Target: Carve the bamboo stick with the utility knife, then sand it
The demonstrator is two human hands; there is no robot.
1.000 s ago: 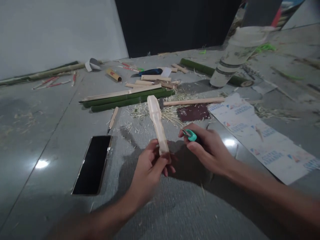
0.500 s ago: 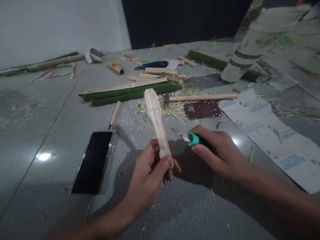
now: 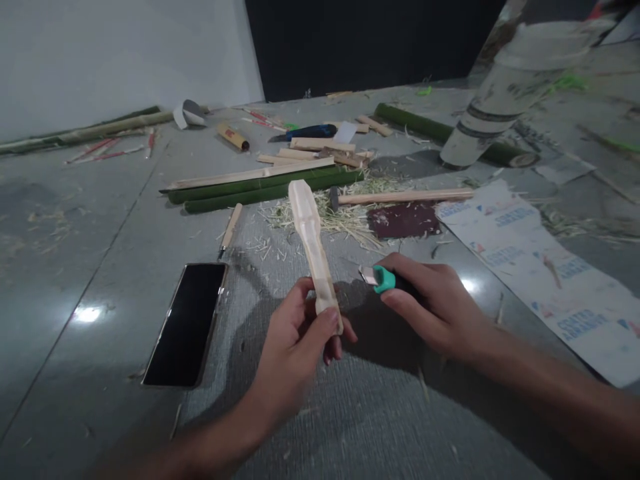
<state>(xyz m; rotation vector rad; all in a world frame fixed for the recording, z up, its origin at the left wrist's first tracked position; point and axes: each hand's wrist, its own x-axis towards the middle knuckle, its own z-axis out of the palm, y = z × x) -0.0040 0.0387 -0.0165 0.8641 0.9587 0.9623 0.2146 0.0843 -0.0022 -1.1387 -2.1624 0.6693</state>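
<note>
A pale, spoon-shaped piece of carved bamboo (image 3: pixel 309 230) stands tilted up in my left hand (image 3: pixel 305 333), pinched at its lower end between thumb and fingers. My right hand (image 3: pixel 433 300) is wrapped round a utility knife (image 3: pixel 384 279) with a black and teal handle. Its blade points left towards the bamboo piece, with a gap between them. Thin shavings (image 3: pixel 345 223) lie on the floor behind the bamboo piece. The palm side of my right hand is hidden.
A phone (image 3: pixel 186 325) and a small wooden-handled tool (image 3: pixel 231 228) lie left. Beyond are green bamboo strips (image 3: pixel 270 187), a hammer (image 3: pixel 405 196), a dark red sheet (image 3: pixel 405 220) and a blue-handled knife (image 3: pixel 311 132). Printed abrasive paper (image 3: pixel 540 260) lies right; a person's trouser leg (image 3: pixel 500 100) stands behind.
Both hands have shifted very slightly left, the bamboo piece and the knife with them. The grips are the same.
</note>
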